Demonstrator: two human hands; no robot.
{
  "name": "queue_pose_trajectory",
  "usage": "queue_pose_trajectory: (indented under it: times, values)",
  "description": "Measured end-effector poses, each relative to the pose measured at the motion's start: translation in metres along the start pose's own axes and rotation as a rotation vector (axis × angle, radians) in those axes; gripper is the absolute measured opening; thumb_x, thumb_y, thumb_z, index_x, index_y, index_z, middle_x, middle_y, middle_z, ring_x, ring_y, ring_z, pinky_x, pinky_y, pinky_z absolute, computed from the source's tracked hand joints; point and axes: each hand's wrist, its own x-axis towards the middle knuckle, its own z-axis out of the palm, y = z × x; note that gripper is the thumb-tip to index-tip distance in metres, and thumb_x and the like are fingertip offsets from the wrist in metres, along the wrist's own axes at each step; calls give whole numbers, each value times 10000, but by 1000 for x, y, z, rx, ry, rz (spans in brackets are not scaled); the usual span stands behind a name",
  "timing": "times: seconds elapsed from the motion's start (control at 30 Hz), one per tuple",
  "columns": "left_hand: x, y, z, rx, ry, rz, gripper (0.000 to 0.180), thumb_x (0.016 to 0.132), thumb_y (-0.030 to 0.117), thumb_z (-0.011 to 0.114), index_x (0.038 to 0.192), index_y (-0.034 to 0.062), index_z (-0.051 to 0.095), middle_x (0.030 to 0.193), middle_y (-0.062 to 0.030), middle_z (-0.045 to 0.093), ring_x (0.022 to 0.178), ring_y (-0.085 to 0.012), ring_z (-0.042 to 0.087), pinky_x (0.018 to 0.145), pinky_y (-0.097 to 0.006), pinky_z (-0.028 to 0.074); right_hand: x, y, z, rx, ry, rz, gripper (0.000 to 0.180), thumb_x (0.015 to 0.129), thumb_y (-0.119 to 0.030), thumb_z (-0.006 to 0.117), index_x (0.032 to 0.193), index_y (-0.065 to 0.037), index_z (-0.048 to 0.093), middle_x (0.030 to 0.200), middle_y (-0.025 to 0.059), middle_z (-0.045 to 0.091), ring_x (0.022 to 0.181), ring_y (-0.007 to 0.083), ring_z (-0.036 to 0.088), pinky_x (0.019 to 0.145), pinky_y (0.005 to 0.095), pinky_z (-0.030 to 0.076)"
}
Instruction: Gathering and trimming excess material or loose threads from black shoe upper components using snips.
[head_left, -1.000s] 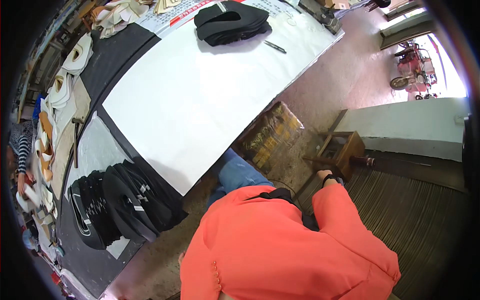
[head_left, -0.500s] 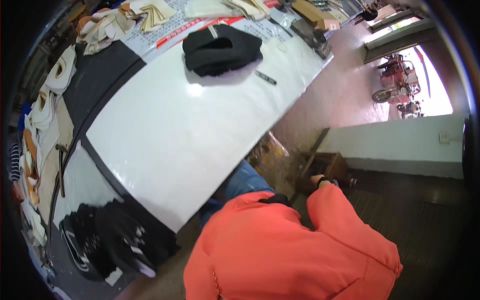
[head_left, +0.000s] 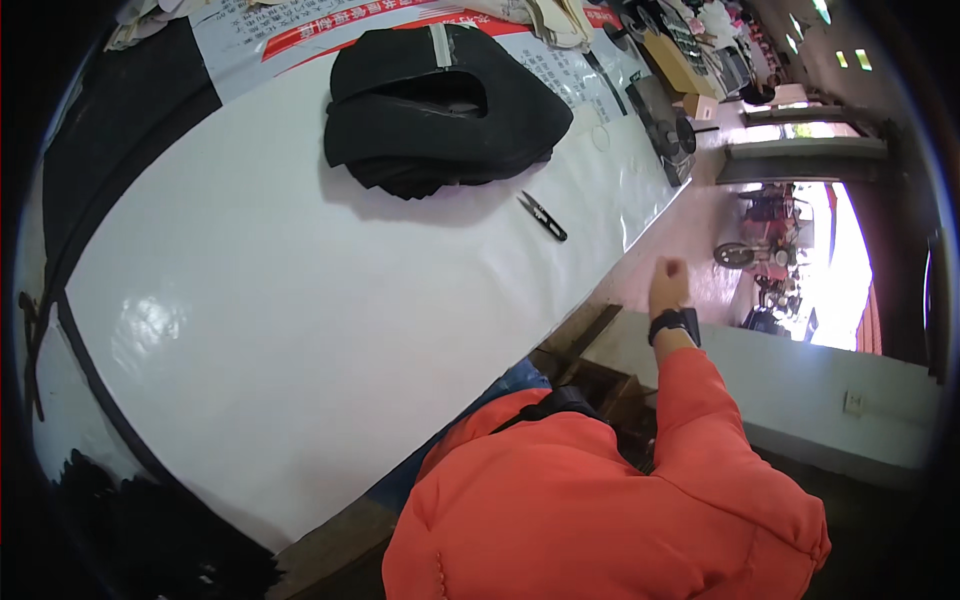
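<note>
Scissors [head_left: 543, 217] lie left of and slightly beyond the right grip [head_left: 670, 287], on the white worktop [head_left: 300, 340], handle end slanting toward it; blur hides whether this grip, the only one visible, is clenched. Farther left sits a black pile [head_left: 440, 142].

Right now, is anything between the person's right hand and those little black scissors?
Nothing visible stands between the right hand and the scissors; only the edge and a stretch of the white tabletop lie along the way.

Beyond the black stack [head_left: 455, 145], a printed sheet [head_left: 232, 62] on the counter [head_left: 280, 330] bears blue characters and a red band [head_left: 330, 38] with pale lettering.
</note>
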Motion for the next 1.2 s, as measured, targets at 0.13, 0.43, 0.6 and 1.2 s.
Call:
queue_pose_trajectory:
  times: [0.13,0.43,0.6,1.2]
  values:
    - [-16,-75,5,-80,75,-57,304,949,257,479,1124,34,588,1088,-45,634,906,-131,595,793,-287,485,-34,-106,67,299,-291,-511,221,788,-198,717,876,-36,596,811,88,621,777,213,599,728,356,470]
    - [-82,-149,2,-457,198,-10,330,964,280,470,1160,38,578,1119,-32,626,927,-118,593,807,-268,485,-56,-148,85,431,-712,-718,232,779,-153,712,911,-1,597,792,110,617,776,279,585,714,372,460]
    - [-112,-131,-21,-749,179,152,328,974,297,477,1174,57,579,1124,-7,625,936,-78,584,792,-207,474,-52,-127,69,907,-1054,-163,169,915,-138,617,984,16,618,762,29,580,688,113,561,631,258,444]
    - [-413,83,21,-1298,-546,1430,222,936,54,453,1149,29,511,1306,-147,540,713,-128,463,614,-234,393,-84,-91,64,1054,-981,-518,159,886,-145,648,933,5,628,650,-14,508,595,56,434,542,223,376]
